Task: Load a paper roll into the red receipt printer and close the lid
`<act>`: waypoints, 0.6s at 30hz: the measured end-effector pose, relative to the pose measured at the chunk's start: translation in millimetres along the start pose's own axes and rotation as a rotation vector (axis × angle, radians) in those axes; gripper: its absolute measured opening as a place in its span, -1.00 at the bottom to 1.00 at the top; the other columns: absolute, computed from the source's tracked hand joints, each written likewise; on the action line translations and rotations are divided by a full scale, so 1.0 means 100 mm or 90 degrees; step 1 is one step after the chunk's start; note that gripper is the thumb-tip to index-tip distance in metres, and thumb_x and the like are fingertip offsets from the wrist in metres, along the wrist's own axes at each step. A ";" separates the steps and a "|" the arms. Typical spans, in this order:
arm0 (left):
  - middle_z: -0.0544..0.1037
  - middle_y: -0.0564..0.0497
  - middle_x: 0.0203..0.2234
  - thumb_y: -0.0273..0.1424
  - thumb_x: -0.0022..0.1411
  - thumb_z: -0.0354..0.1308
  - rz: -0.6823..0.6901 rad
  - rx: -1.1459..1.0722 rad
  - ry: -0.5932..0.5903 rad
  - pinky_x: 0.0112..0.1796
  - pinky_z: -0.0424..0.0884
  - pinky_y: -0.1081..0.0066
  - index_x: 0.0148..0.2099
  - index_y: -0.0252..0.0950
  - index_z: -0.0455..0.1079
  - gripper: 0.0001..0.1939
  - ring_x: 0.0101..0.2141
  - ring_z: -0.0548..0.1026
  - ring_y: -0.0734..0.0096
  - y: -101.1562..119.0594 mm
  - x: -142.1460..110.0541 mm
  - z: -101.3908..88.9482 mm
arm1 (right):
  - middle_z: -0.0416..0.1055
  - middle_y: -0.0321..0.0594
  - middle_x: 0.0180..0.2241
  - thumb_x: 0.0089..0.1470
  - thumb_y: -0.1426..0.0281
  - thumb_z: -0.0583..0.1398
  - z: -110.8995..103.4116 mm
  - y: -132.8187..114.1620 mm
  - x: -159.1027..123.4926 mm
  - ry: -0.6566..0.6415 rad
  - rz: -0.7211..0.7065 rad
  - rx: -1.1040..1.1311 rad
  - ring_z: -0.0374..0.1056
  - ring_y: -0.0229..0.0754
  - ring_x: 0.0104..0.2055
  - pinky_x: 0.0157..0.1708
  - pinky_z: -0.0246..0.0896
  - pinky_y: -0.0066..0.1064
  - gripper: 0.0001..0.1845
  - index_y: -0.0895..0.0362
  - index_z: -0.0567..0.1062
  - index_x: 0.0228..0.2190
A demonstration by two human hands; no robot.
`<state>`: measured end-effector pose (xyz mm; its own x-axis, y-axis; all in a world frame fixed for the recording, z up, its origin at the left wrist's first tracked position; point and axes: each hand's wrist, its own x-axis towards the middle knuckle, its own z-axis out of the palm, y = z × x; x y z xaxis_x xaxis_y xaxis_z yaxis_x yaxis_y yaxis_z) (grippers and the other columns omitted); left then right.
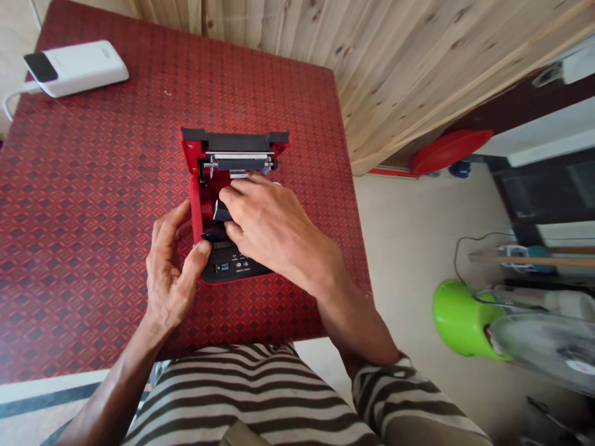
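Red-and-black portable printer (218, 272), lid (237, 142) up, on patterned table (106, 155) | left hand (171, 275) spread wide, bracing side wall (196, 214) | right hand (279, 229) inside, grip hidden, cannot tell | probably light, stiff; roller (242, 164) fragile, hold side wall

I have the device (218, 267) on the table (116, 155), towards the near edge, its raised lid (239, 141) at the back. My left hand (173, 272) is at its left side, my right hand (274, 217) over its interior. I see the power bank (86, 68) at the table's far left corner, wooden panelling (288, 28) behind the table, and, well to the right, a tub (453, 319) on the floor (395, 241).
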<state>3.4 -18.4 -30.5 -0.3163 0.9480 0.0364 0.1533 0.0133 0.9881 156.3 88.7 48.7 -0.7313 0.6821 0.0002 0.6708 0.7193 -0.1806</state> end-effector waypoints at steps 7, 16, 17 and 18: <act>0.55 -0.10 0.27 -0.06 0.38 0.24 -0.011 0.049 -0.050 0.29 0.46 0.06 0.44 -0.10 0.33 -0.33 0.23 0.54 0.05 0.02 0.05 -0.04 | 0.61 -0.19 -0.11 0.25 0.47 0.32 -0.28 0.15 -0.57 0.207 -0.016 0.184 0.52 -0.05 -0.03 0.04 0.50 -0.14 -0.81 0.09 0.55 -0.08; 0.63 -0.06 0.19 -0.13 0.34 0.28 0.013 0.061 -0.019 0.16 0.53 0.20 0.40 -0.15 0.39 -0.36 0.12 0.60 0.12 0.07 0.05 0.01 | 0.62 -0.26 -0.11 0.13 0.39 0.44 0.27 0.57 -1.31 0.365 0.212 0.659 0.56 -0.19 -0.17 -0.15 0.51 -0.31 -0.63 0.03 0.58 -0.02; 0.64 -0.05 0.17 -0.14 0.34 0.28 0.012 0.060 -0.014 0.15 0.53 0.20 0.40 -0.14 0.39 -0.36 0.09 0.60 0.13 0.07 0.05 0.01 | 0.63 -0.25 -0.10 0.12 0.43 0.42 0.37 0.57 -1.32 0.366 0.227 0.678 0.57 -0.19 -0.15 -0.11 0.52 -0.29 -0.64 0.04 0.57 -0.04; 0.64 -0.03 0.16 -0.15 0.33 0.28 0.013 0.059 -0.009 0.15 0.52 0.19 0.40 -0.13 0.40 -0.36 0.08 0.60 0.13 0.07 0.05 0.02 | 0.64 -0.24 -0.09 0.11 0.47 0.40 0.47 0.57 -1.32 0.357 0.237 0.677 0.59 -0.18 -0.11 -0.05 0.52 -0.27 -0.65 0.05 0.58 -0.05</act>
<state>4.4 -12.7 -23.8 -0.2995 0.9526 0.0538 0.2459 0.0226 0.9690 285.0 33.2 -7.7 -0.1923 0.9700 0.1490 0.2033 0.1879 -0.9609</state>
